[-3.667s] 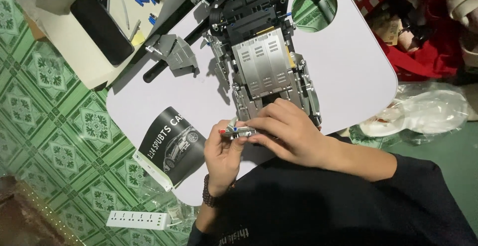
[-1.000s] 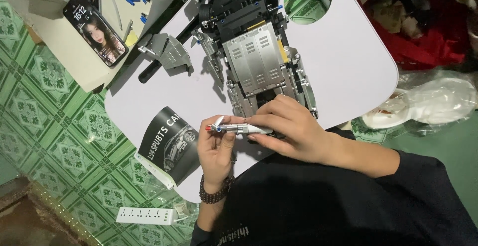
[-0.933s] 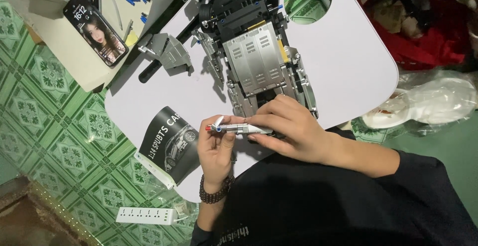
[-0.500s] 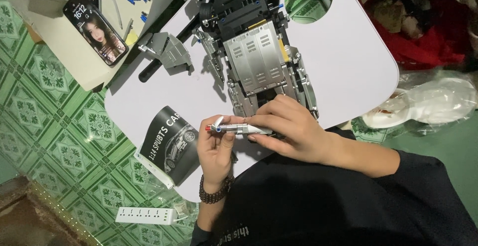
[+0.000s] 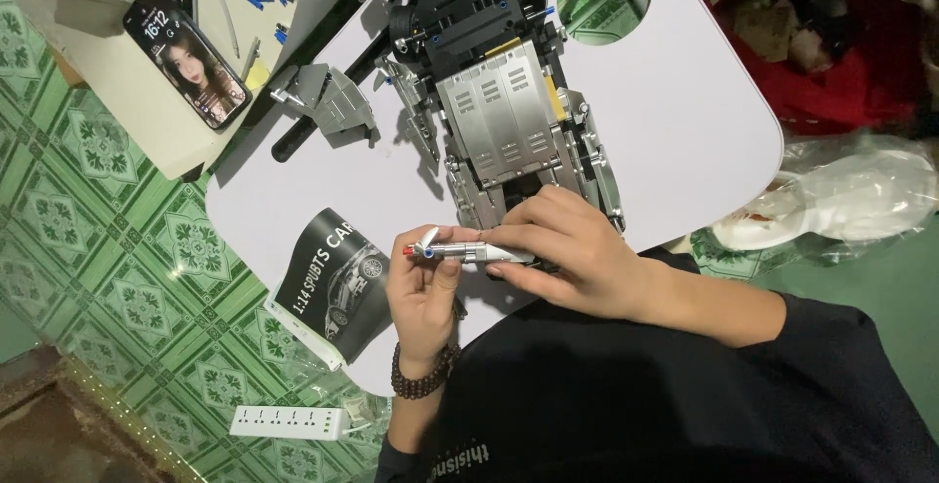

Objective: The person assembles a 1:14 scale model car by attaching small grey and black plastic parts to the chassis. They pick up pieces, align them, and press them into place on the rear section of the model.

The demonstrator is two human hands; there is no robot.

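Note:
Both hands hold a slim silver brick sub-assembly (image 5: 460,248) with a red pin at its left tip, just above the near edge of a white table (image 5: 675,102). My left hand (image 5: 423,297) grips its left end from below; a dark bead bracelet circles that wrist. My right hand (image 5: 572,258) pinches its right end, fingers resting by the rear of a large grey and black brick-built car (image 5: 499,102) that lies lengthwise on the table.
A black instruction booklet (image 5: 333,283) hangs over the table's near left edge. A loose grey panel piece (image 5: 328,102) lies left of the car. A lit phone (image 5: 188,56) rests on a beige board. A white power strip (image 5: 289,421) lies on the green tiled floor. Plastic bags (image 5: 841,204) sit right.
The phone screen lit up since the earliest frame. The small silver piece has grown longer in my hands; over the last second the hands barely moved.

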